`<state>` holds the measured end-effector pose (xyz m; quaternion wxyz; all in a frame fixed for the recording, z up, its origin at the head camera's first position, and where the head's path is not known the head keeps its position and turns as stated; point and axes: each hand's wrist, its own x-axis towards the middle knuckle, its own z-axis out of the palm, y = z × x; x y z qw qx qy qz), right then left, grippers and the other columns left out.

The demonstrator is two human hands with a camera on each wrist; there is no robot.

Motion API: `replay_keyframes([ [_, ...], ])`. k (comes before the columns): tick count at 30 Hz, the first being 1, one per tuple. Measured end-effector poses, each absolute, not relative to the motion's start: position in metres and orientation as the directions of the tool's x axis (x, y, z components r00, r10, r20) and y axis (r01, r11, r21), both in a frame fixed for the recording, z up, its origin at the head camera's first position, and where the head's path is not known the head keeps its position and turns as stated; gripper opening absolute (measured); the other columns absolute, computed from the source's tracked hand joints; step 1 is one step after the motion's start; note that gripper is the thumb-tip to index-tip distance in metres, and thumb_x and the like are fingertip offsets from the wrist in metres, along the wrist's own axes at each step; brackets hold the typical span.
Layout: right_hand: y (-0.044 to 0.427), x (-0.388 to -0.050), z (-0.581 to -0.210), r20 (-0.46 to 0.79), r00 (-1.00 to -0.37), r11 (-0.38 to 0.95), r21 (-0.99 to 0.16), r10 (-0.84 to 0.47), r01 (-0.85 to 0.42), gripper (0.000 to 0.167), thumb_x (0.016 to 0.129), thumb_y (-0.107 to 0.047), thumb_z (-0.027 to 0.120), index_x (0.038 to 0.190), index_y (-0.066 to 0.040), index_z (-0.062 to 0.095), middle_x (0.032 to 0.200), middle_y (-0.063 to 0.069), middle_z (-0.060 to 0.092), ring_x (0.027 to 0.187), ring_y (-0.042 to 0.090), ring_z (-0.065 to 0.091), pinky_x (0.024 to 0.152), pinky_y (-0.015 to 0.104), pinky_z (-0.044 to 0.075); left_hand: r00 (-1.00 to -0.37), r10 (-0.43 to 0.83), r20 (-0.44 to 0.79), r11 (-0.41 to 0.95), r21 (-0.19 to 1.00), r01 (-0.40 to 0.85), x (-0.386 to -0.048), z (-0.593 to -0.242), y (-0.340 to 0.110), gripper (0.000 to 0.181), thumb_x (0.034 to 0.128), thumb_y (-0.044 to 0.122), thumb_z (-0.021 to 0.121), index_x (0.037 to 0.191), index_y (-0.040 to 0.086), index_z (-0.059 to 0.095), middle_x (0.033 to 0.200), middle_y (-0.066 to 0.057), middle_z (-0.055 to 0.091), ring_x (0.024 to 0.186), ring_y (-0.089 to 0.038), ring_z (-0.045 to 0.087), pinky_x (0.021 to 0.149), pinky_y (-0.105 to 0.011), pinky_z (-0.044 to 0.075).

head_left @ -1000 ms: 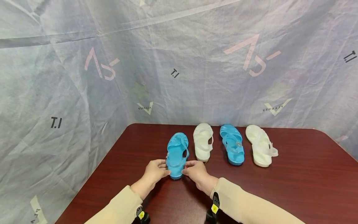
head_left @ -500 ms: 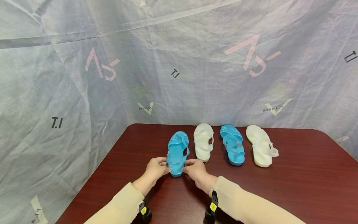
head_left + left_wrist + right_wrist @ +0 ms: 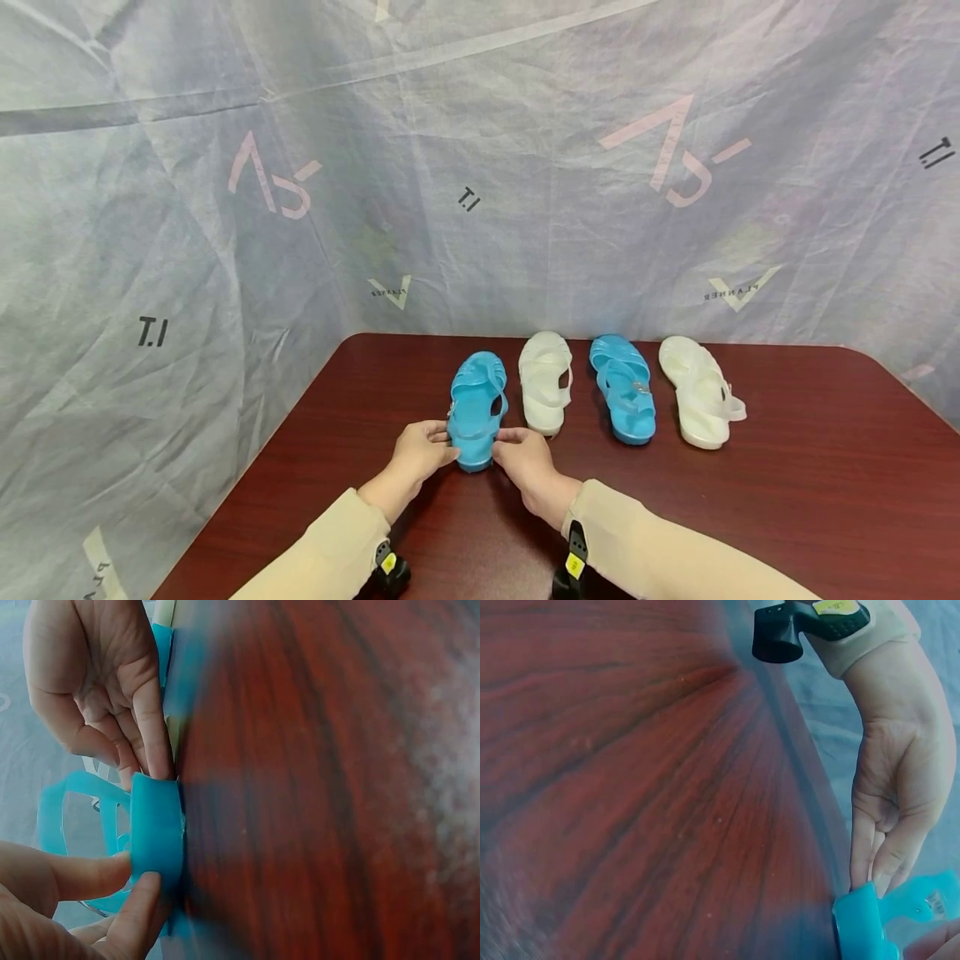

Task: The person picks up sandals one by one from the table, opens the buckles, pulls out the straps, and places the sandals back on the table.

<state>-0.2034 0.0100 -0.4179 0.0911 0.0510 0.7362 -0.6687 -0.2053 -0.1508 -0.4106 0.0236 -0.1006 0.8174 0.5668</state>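
A blue jelly sandal (image 3: 474, 408) lies on the table, toe pointing away, at the left end of a row of sandals. My left hand (image 3: 416, 458) holds its heel end from the left, thumb near the heel rim and fingers along the side. On the opposite side my right hand (image 3: 528, 467) holds the heel between thumb and fingers. The left wrist view shows the blue heel (image 3: 156, 825) close up, its sole at the tabletop, with fingers from both sides touching it. In the right wrist view, the heel (image 3: 857, 922) is partly cut off by the frame.
Right of the held sandal stand a white sandal (image 3: 545, 383), another blue sandal (image 3: 624, 390) and a second white sandal (image 3: 697, 392), all toes away. They sit on a dark red wooden table (image 3: 810, 483). A grey printed cloth (image 3: 525, 167) hangs behind and at the left.
The held blue sandal has slid slightly away from me, with both hands moving along. My right thumb has shifted a little to the right. The other sandals stay where they were.
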Motion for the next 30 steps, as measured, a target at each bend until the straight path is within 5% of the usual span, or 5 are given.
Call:
replay_keyframes([
  [9,0.0106,-0.1999,-0.4158,-0.241,-0.967,0.024,-0.97,-0.084,0.24,0.042,0.089,-0.001,0.049,0.129,0.011,0.054,0.135,0.024,0.053,0.118,0.03,0.057,0.098,0.038,0.05,-0.976,-0.161,-0.148,0.349,0.916,-0.197,-0.2098,-0.4119,-0.1482,0.048,0.0843,-0.004,0.068,0.129,-0.011,0.054,0.121,-0.027,0.062,0.11,-0.034,0.064,0.086,-0.036,0.057],
  [30,0.0106,-0.2,-0.4171,-0.215,-0.962,0.043,-0.977,-0.167,0.211,0.055,0.086,-0.003,0.05,0.137,0.013,0.044,0.148,0.024,0.041,0.13,0.03,0.048,0.104,0.039,0.043,-0.977,-0.158,-0.142,0.379,0.905,-0.193,-0.2127,-0.4102,-0.1454,0.048,0.0863,-0.003,0.067,0.131,-0.011,0.053,0.124,-0.028,0.061,0.114,-0.037,0.062,0.09,-0.038,0.056],
])
